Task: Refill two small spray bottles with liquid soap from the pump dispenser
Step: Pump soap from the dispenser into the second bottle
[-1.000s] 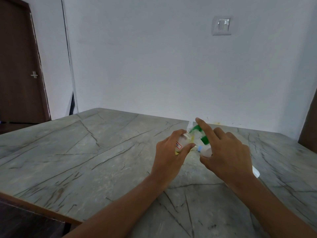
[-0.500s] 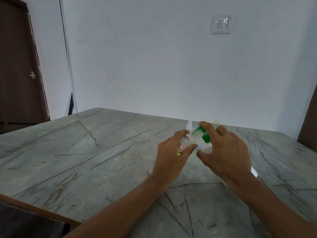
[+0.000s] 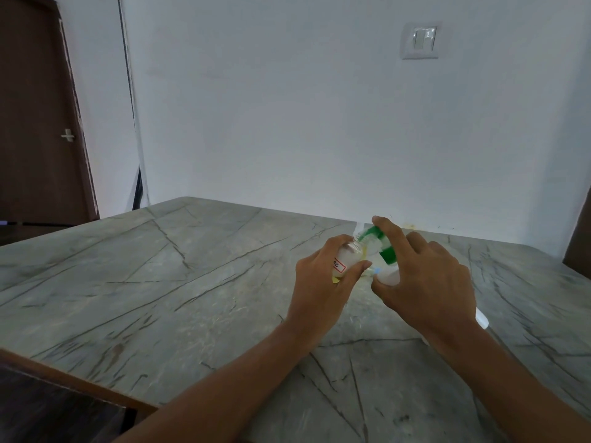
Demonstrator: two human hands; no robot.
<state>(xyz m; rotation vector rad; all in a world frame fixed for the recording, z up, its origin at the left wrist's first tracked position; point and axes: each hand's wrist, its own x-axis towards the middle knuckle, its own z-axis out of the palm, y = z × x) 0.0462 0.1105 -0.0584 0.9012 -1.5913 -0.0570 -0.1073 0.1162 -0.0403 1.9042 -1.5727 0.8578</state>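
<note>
Between our two sets of fingers, filling is underway: left hand [image 3: 323,279] wraps the small spray bottle [image 3: 347,259], right hand [image 3: 425,282] curls on the pump dispenser [image 3: 379,247], forefinger atop. Bottle looks partly filled; second bottle unclear.

Looks like an ordinary room in a home: a big grey stone-patterned table [image 3: 160,282] with dark veins and a wooden edge, pushed toward a plain white wall [image 3: 271,107]. There's a household light switch [image 3: 421,39] up on that wall, and a dark brown wooden door [image 3: 35,123] at the left.
</note>
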